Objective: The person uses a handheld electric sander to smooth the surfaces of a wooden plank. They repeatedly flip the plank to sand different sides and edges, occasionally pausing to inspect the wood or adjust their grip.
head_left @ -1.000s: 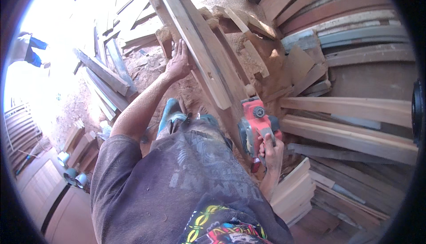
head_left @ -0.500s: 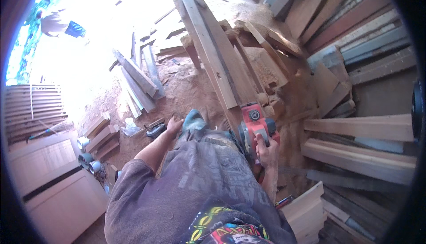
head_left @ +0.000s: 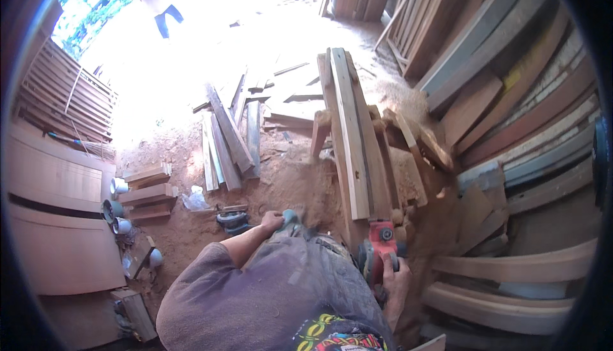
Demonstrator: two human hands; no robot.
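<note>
A red handheld electric planer (head_left: 385, 239) sits at the near end of a long pale board (head_left: 349, 137). My right hand (head_left: 397, 279) is wrapped around its dark handle from behind. The pale board lies lengthwise along a wider brown plank (head_left: 377, 191), raised on wooden supports. My left hand (head_left: 272, 221) is beside a teal patch of cloth (head_left: 290, 217) near my knee, away from the boards. Its fingers look curled, and what they hold, if anything, is hidden.
A dark blue power tool (head_left: 234, 221) lies on the dusty ground to the left. Loose offcuts (head_left: 230, 137) are piled ahead of it. Pale door panels (head_left: 67, 239) lean at far left, and stacked planks (head_left: 511, 265) line the right. A person (head_left: 158, 0) is in the bright yard.
The view has tilted and turned, so the boards appear lower and further right. My right hand stays on the planer at the board's near end. My left hand remains by my knee.
</note>
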